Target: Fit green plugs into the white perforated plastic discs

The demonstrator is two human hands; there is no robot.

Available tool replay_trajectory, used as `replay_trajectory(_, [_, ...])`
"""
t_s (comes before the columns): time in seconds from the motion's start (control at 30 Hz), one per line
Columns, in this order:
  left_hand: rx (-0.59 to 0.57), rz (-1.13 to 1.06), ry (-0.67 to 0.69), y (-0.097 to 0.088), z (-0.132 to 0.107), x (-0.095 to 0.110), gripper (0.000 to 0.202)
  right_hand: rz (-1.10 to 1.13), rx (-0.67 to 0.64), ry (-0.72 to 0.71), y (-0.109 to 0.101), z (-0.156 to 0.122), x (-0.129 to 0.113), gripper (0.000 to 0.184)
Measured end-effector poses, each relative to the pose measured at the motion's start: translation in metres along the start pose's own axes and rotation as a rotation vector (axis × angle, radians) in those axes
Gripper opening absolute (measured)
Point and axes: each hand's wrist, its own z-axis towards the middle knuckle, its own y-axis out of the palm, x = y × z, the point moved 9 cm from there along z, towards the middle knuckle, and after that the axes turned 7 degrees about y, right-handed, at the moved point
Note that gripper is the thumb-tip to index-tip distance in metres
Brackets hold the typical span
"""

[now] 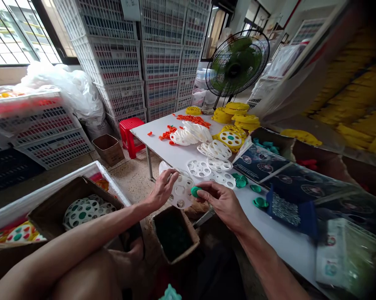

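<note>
Clock centred on the white disc (184, 196), which is up off the table, tilted, just beside the near table edge. Left hand (163, 189) at 10 o'clock: fingers bent in and closed on the disc's rim, thumb contact hidden. Right hand (221, 200) at 3 o'clock: thumb and index pinch a green cap (194, 191), other fingers curled behind. Cap sits right at the disc's 3 o'clock edge; can't tell if the two touch

Open cardboard box (185, 251) at 6 o'clock, below the disc, dark green inside, contents too dim to make out. Carton (46, 212) at 9 o'clock holds more perforated discs (80, 212), some with green in the holes

White table (264, 231) runs from 12 round to 4. On it: loose white discs (199, 168) at 1 to 2, near the hands; orange parts (194, 121) between 12 and 1, well apart; stacked yellow discs (236, 109) past 1; loose green caps (241, 181) near 3; blue tray (309, 221) of small metal parts (284, 209) further out at 3, just beside the printed box (278, 164)

Off the table: fan (238, 64) at 1, red stool (131, 129) between 10 and 11
</note>
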Motion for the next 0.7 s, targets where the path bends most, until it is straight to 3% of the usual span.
replay_trajectory(0.27, [0.026,0.037,0.073,0.001,0.0,0.008,0.026,-0.208,-0.024,-0.132,0.035,0.006,-0.01,0.026])
replay_trajectory(0.4, [0.026,0.051,0.094,0.001,0.0,0.011,0.025,-0.179,-0.012,-0.061,0.039,0.009,0.0,0.023])
replay_trajectory(0.7, [0.033,0.032,0.082,0.001,-0.001,0.009,0.024,-0.246,0.101,-0.103,0.039,0.007,-0.004,0.019])
